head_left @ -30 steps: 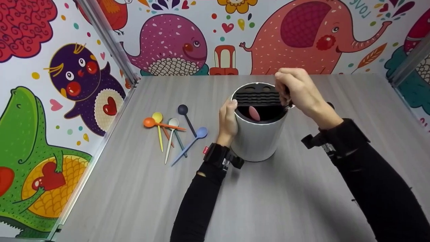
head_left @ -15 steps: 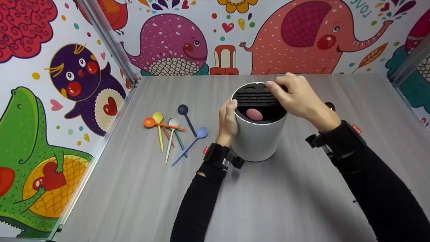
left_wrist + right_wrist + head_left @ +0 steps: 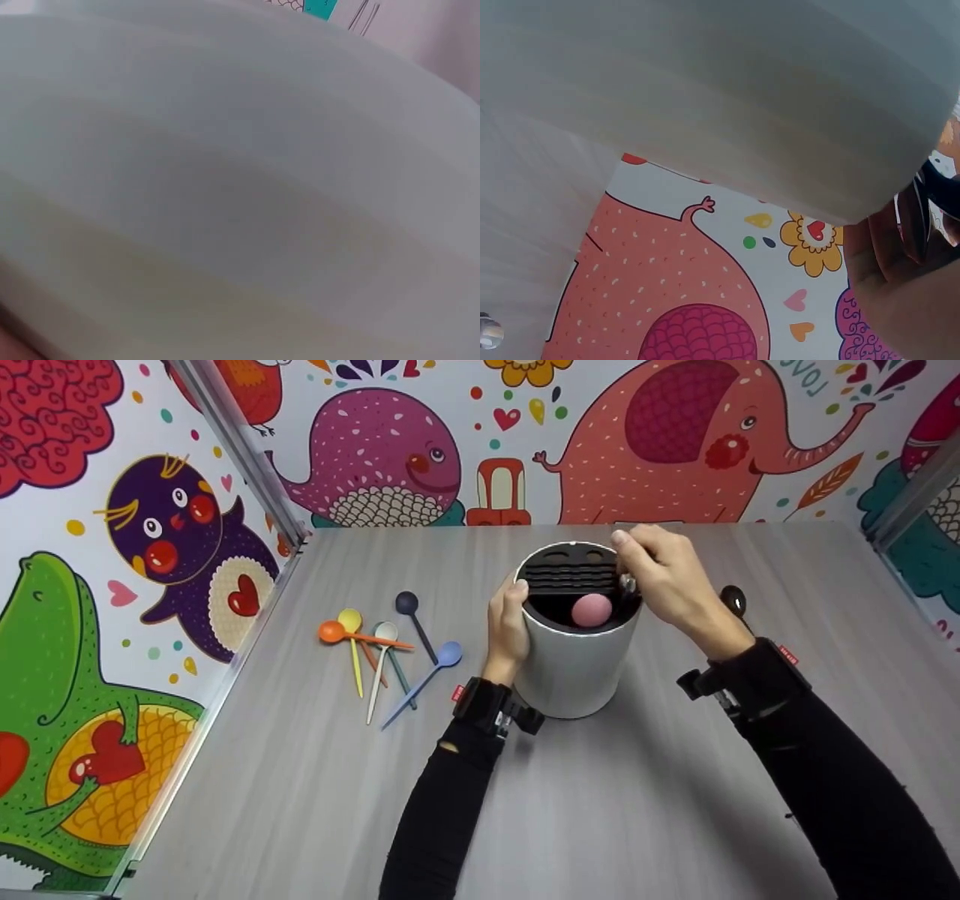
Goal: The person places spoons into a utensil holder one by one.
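A white cylindrical holder stands upright mid-table, with a black slotted insert across the back of its mouth. A pink spoon sits inside, its bowl up at the front of the opening. My left hand grips the holder's left wall. My right hand curls its fingers at the right rim and seems to pinch the pink spoon's hidden handle. The left wrist view shows only the blurred white holder wall. In the right wrist view the holder fills the top, with the fingers at the right.
Several loose spoons lie left of the holder: orange, yellow, cream, dark navy and blue. A dark spoon lies behind my right wrist. Patterned walls enclose the table at the left, back and right.
My right hand dipped left over the insert, then came back to the right rim. The pink spoon's bowl shifted right and turned to face up. The left hand stayed on the holder.
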A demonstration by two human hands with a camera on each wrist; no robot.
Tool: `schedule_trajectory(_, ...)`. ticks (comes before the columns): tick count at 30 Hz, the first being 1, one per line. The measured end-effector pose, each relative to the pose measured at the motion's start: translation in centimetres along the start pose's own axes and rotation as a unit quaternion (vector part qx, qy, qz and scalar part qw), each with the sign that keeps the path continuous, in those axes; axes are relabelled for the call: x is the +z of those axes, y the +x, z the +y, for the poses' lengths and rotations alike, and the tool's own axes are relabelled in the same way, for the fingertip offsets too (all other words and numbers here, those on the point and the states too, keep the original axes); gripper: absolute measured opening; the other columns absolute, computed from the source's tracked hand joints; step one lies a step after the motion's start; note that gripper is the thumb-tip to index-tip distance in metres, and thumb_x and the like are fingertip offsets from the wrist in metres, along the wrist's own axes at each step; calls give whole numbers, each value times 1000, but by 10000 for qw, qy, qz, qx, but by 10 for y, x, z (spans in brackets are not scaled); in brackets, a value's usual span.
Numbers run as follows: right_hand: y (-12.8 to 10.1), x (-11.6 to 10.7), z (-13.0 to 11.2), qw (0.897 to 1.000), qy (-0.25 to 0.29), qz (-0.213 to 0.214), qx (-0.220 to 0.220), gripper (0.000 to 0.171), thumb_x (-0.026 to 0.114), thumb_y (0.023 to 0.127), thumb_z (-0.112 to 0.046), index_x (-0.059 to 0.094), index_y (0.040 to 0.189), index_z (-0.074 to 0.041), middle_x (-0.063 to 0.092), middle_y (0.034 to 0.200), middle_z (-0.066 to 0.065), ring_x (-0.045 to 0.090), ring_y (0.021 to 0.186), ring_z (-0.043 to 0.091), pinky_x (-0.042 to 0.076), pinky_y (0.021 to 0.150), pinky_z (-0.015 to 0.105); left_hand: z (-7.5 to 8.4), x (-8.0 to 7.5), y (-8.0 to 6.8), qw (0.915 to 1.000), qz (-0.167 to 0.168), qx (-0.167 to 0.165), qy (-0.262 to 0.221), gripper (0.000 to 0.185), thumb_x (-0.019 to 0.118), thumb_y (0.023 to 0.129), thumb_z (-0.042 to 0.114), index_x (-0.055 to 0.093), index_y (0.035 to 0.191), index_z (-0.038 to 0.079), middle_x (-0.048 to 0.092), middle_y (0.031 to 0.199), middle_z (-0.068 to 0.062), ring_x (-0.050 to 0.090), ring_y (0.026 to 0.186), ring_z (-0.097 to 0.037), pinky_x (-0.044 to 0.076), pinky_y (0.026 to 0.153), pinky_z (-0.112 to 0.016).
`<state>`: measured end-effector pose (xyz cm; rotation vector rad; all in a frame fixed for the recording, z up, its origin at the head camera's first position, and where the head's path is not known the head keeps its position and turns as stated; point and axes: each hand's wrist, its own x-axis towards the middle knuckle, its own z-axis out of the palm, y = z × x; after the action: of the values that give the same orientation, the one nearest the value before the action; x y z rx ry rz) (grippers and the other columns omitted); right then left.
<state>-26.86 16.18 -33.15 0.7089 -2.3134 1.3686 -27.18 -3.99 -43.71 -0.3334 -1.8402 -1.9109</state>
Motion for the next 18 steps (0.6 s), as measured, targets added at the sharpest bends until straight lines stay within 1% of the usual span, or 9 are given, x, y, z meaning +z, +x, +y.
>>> schedule_trajectory(2,-1,0,1,9998,163,-71,84,37,53,105,-20,62,76,2,54,72,1,52,71,15,38,67,26,0,0,0,10000,7,-15,15,55,34,95,28,66,121,-9,69,117,-20,63,108,-22,46,99,-33)
schedule_trajectory(4,-3,-1,2,9991,345,-186,183,36,51,106,-19,65,81,3,58,75,3,55,72,17,41,67,26,1,0,0,10000,14,-25,34,55,34,95,28,66,121,-8,69,117,-20,63,108,-22,46,99,-32)
schedule_trajectory(7,-4,-3,3,9972,554,-320,381,35,52,106,-20,66,85,4,62,79,8,57,75,17,42,70,26,0,0,0,10000,-3,-8,22,55,33,95,27,65,122,-9,68,118,-21,63,109,-22,46,100,-32)
schedule_trajectory(9,-5,-4,6,9968,540,-357,459,32,54,105,-20,66,87,3,63,82,10,57,78,16,41,72,26,0,-1,0,10000,21,19,68,55,33,95,27,66,121,-9,69,117,-20,63,109,-22,46,100,-33)
schedule_trajectory(11,-7,-4,8,9970,519,-314,483,29,57,104,-20,66,89,3,63,83,10,55,79,15,40,73,26,0,-1,0,9999,52,32,117,55,33,95,27,66,119,-9,69,116,-20,63,108,-22,47,99,-33)
schedule_trajectory(14,-10,-4,11,9977,523,-140,415,22,60,102,-17,68,96,3,62,84,6,54,78,14,41,73,26,0,-1,0,9998,86,29,199,54,33,94,27,67,118,-8,69,114,-20,63,107,-22,47,98,-32)
schedule_trajectory(18,-13,-4,15,9955,886,104,310,21,62,100,-13,68,108,5,65,93,3,57,83,15,45,75,24,0,-1,0,9999,50,-17,156,54,34,94,27,66,118,-9,69,114,-20,63,106,-22,47,97,-32)
